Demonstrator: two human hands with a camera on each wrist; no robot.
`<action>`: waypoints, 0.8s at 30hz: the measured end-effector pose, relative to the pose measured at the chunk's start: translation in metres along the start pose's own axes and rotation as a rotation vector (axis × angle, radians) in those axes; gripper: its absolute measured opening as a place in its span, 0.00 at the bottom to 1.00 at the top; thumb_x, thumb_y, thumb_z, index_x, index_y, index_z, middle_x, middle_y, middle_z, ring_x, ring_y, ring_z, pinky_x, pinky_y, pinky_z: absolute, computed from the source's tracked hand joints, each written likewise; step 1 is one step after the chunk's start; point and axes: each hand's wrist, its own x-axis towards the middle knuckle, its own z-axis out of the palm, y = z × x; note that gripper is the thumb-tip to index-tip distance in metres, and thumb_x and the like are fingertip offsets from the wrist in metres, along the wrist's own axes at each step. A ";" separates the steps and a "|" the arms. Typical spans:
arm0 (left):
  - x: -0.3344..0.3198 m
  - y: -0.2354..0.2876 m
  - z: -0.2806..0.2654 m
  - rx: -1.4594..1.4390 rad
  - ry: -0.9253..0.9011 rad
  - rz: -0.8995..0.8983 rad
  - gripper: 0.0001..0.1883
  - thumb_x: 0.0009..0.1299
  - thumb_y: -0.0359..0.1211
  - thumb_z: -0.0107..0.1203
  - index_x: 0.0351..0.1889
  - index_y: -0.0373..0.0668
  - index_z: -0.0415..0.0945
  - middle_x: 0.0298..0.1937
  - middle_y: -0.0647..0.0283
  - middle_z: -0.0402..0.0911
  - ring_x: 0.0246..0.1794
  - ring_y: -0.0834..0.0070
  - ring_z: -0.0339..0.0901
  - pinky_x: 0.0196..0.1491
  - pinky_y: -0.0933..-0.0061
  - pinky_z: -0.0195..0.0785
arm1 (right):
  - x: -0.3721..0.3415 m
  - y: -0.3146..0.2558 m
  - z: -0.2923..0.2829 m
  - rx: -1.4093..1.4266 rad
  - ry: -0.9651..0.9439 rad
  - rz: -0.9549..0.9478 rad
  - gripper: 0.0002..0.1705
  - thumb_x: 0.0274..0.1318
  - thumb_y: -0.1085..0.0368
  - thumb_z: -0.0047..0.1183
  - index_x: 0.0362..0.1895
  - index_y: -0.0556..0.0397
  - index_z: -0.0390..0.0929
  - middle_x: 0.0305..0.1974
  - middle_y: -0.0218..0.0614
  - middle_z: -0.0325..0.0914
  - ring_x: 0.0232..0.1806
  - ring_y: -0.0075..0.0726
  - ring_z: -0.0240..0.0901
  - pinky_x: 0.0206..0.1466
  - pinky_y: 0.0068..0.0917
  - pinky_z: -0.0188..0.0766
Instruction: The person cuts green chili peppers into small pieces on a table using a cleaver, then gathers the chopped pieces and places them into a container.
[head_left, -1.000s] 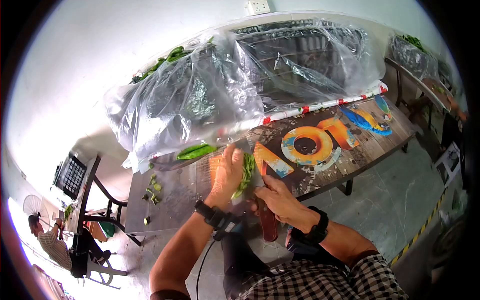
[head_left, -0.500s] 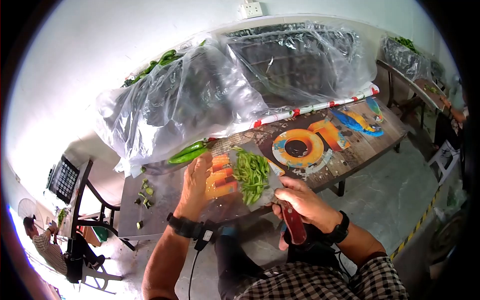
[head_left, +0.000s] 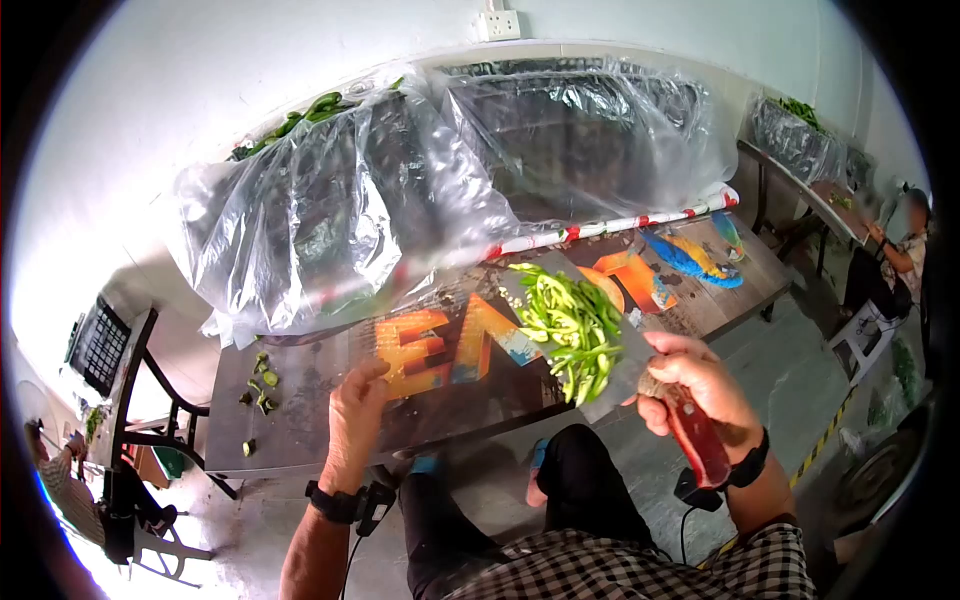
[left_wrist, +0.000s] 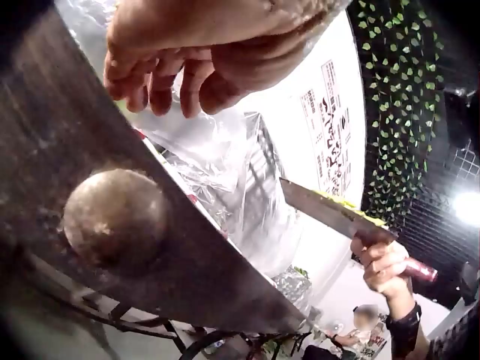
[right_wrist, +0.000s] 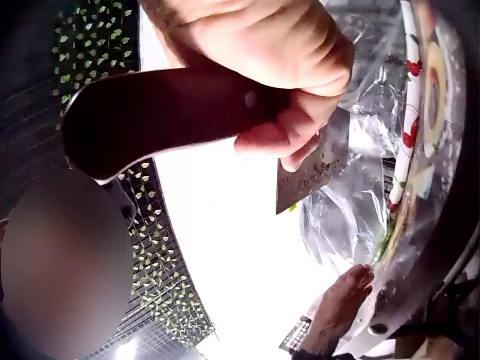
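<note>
The right hand (head_left: 700, 390) grips the red-brown handle of a broad-bladed knife (right_wrist: 180, 112). Cut green pepper strips (head_left: 572, 332) lie heaped on the flat of the blade, held above the table's front edge. In the left wrist view the blade (left_wrist: 322, 210) is level-sided with green along its top. The left hand (head_left: 355, 415) holds nothing, its fingers loosely bent over the table (head_left: 300, 400), left of the orange letters. In the left wrist view the fingers of the left hand (left_wrist: 202, 60) hang relaxed.
Clear plastic sheeting (head_left: 340, 220) covers crates along the table's back. Green scraps (head_left: 264, 385) lie at the table's left. Green peppers (head_left: 310, 115) show at the crate's upper left. People sit at other tables, one at the far right (head_left: 900, 260), another at the far left.
The knife has lifted away from the table and moved right, carrying the pepper strips. The left hand has left the strips and moved left. The whole green peppers by the plastic are no longer visible.
</note>
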 end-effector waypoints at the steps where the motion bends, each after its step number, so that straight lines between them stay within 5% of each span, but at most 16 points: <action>1: -0.002 0.001 0.002 0.030 0.002 -0.010 0.12 0.69 0.29 0.54 0.49 0.36 0.79 0.47 0.55 0.83 0.42 0.71 0.80 0.48 0.71 0.72 | -0.003 -0.009 0.000 -0.037 -0.031 -0.021 0.18 0.63 0.68 0.41 0.53 0.65 0.71 0.34 0.49 0.81 0.22 0.31 0.74 0.22 0.26 0.69; 4: -0.007 -0.001 0.010 0.044 0.024 0.124 0.11 0.67 0.24 0.52 0.46 0.35 0.79 0.45 0.56 0.82 0.44 0.72 0.79 0.48 0.71 0.72 | -0.009 -0.038 0.005 -0.087 0.015 -0.035 0.23 0.63 0.66 0.40 0.59 0.65 0.69 0.36 0.52 0.80 0.23 0.31 0.74 0.22 0.26 0.70; 8: -0.013 -0.001 0.017 0.143 0.031 0.252 0.12 0.62 0.23 0.54 0.45 0.36 0.78 0.51 0.51 0.81 0.48 0.59 0.80 0.53 0.66 0.73 | -0.016 -0.076 0.020 -0.163 0.000 -0.119 0.26 0.64 0.64 0.38 0.63 0.64 0.67 0.36 0.49 0.79 0.23 0.27 0.71 0.24 0.24 0.71; 11: -0.020 -0.001 0.018 0.175 0.043 0.278 0.14 0.59 0.23 0.55 0.44 0.36 0.79 0.55 0.49 0.80 0.53 0.52 0.78 0.57 0.61 0.71 | 0.000 -0.112 0.012 -0.290 -0.211 -0.176 0.27 0.65 0.63 0.38 0.64 0.67 0.63 0.37 0.46 0.79 0.23 0.23 0.71 0.25 0.19 0.72; 12: -0.020 0.000 0.017 0.188 0.030 0.267 0.14 0.59 0.23 0.55 0.44 0.37 0.79 0.56 0.49 0.79 0.55 0.52 0.78 0.58 0.60 0.71 | -0.003 -0.119 0.023 -0.108 -0.113 -0.202 0.26 0.66 0.63 0.39 0.62 0.71 0.63 0.37 0.47 0.78 0.22 0.23 0.72 0.25 0.19 0.74; 13: -0.021 0.000 0.017 0.203 0.018 0.255 0.14 0.59 0.22 0.55 0.44 0.37 0.79 0.56 0.49 0.79 0.56 0.51 0.77 0.60 0.59 0.70 | -0.001 -0.130 0.026 -0.213 0.125 -0.225 0.24 0.67 0.64 0.42 0.58 0.72 0.67 0.39 0.48 0.78 0.23 0.24 0.74 0.24 0.20 0.75; 19: -0.023 -0.002 0.017 0.180 0.030 0.305 0.12 0.58 0.24 0.57 0.41 0.38 0.79 0.54 0.50 0.79 0.56 0.49 0.75 0.59 0.56 0.69 | 0.054 -0.204 0.020 -0.077 -0.087 -0.238 0.22 0.68 0.63 0.43 0.49 0.76 0.72 0.24 0.33 0.76 0.21 0.24 0.72 0.20 0.15 0.68; 24: -0.025 -0.001 0.017 0.160 0.055 0.329 0.11 0.57 0.24 0.57 0.38 0.39 0.79 0.50 0.51 0.80 0.54 0.51 0.76 0.58 0.56 0.69 | 0.126 -0.255 0.025 0.066 -0.021 -0.310 0.18 0.64 0.69 0.45 0.49 0.77 0.65 0.33 0.50 0.76 0.25 0.27 0.72 0.27 0.21 0.74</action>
